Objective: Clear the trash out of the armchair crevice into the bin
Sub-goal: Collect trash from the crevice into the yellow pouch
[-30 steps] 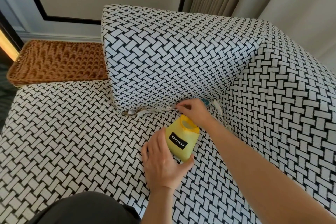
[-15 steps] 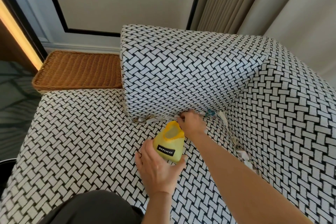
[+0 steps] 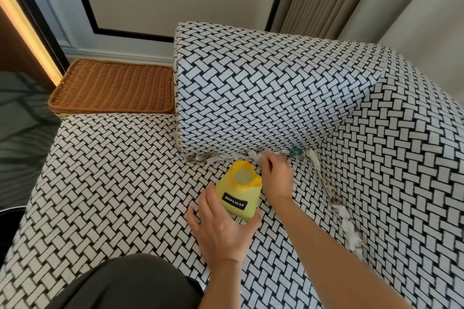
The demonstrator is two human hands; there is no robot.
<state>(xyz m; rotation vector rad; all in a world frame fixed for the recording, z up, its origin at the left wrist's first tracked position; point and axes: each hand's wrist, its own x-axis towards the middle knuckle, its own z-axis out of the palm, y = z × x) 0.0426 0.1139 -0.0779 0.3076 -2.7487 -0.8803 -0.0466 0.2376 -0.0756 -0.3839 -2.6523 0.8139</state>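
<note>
The task is judged to be at an early stage. A small yellow bin (image 3: 238,190) is held tilted on the seat cushion (image 3: 113,183) at lower centre of the frame, the left hand (image 3: 221,228) wrapped around its base, its mouth turned toward the crevice. Its interior appears empty, though the view into it is shallow. The right hand (image 3: 275,178) is closed on a white paper scrap (image 3: 256,157) at the crevice, just above the bin's mouth. Much remains: paper scraps (image 3: 213,158) are lodged under the back cushion (image 3: 263,93) at centre, a blue-green wad (image 3: 297,152) sits at the corner, and a further line of scraps (image 3: 344,218) runs down the crevice at right.
</note>
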